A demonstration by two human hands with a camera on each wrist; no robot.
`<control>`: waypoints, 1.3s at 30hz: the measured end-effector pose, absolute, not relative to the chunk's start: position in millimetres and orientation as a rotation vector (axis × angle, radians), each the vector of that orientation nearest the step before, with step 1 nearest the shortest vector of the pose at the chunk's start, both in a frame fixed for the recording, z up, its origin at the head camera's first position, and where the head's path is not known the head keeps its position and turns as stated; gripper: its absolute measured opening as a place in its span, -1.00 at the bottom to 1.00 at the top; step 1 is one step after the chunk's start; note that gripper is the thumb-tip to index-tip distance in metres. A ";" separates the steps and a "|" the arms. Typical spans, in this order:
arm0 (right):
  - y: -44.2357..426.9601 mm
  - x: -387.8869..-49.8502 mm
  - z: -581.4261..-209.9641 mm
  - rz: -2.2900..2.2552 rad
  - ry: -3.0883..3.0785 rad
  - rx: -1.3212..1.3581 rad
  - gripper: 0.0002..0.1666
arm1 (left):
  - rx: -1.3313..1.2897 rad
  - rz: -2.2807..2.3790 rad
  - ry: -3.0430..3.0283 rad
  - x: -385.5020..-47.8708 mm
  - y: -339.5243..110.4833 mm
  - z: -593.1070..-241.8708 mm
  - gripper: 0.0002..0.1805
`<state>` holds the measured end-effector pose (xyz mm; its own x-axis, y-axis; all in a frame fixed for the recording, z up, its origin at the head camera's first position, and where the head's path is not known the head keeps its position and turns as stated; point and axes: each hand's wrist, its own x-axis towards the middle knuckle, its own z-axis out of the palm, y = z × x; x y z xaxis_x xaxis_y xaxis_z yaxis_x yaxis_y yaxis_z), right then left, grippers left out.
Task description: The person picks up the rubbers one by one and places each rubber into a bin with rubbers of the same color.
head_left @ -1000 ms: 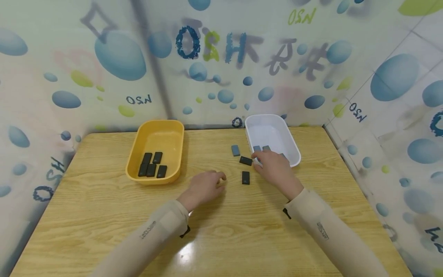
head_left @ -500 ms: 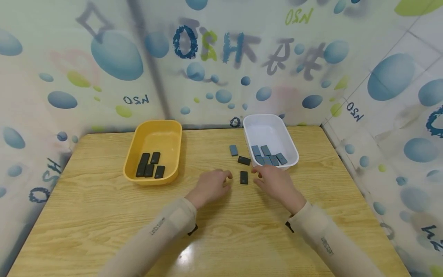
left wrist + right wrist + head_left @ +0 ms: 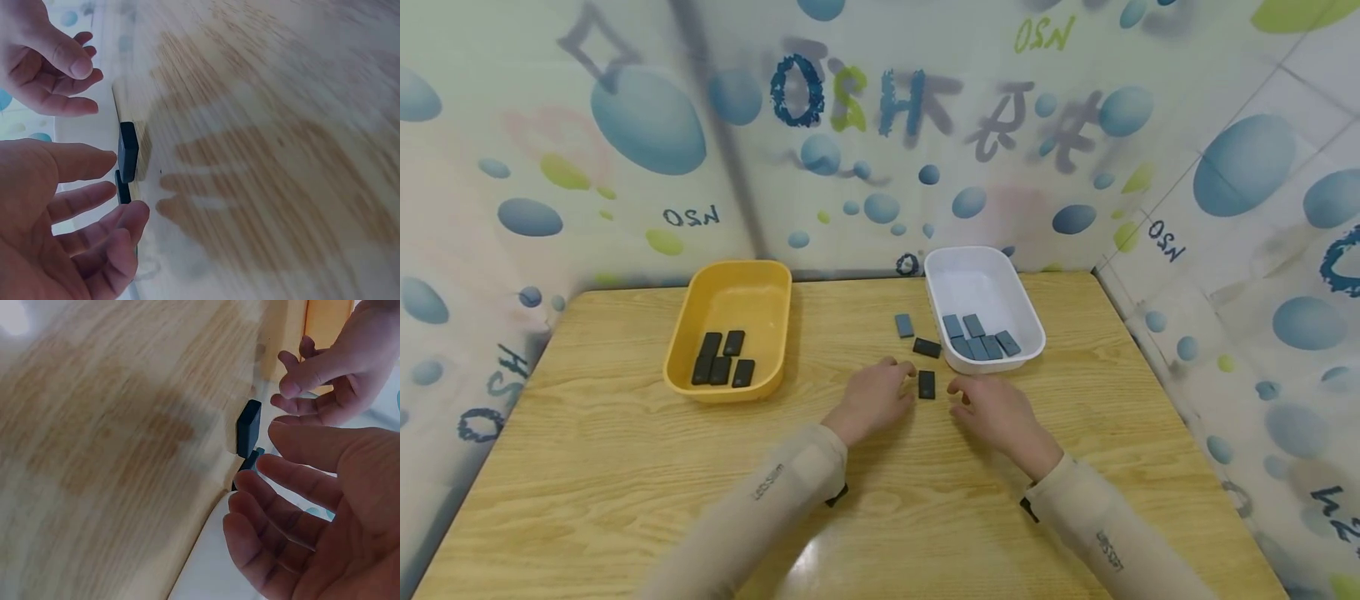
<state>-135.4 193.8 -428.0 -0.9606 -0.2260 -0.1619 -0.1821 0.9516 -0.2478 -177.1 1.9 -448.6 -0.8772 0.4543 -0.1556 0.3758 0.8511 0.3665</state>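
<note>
A small black rectangular block (image 3: pixel 927 384) lies on the table between the two hands. My left hand (image 3: pixel 874 398) is just left of it, fingers loosely bent and holding nothing. On the other side, my right hand (image 3: pixel 997 412) hovers in front of the white bin with relaxed fingers, also holding nothing. Both wrist views show this block (image 3: pixel 128 152) near the fingers but apart from them. Farther back lie a second black block (image 3: pixel 927 347) and a blue-grey block (image 3: pixel 904 325), close to the white bin's left side.
The white bin (image 3: pixel 977 283) at the back right contains several blue-grey blocks (image 3: pixel 975 347). At the back left, a yellow bin (image 3: pixel 745 300) contains several black blocks (image 3: pixel 721 369). Patterned walls border the wooden table (image 3: pixel 925 517) behind and to the right.
My right hand has drawn back from over the white bin toward the near black block, uncovering the blue-grey blocks. My left hand has shifted right toward that same black block.
</note>
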 end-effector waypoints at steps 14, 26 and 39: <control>195.4 -132.7 -431.1 -0.341 2.915 -0.273 -0.68 | 0.644 0.426 2.798 -180.8 22.6 -448.4 -0.53; 197.8 -132.2 -432.6 -0.360 2.917 -0.257 -0.69 | 0.605 0.430 2.819 -182.9 41.9 -453.9 -0.53; 202.2 -131.8 -436.3 -0.371 2.912 -0.253 -0.68 | 0.579 0.412 2.857 -181.3 49.4 -459.3 -0.60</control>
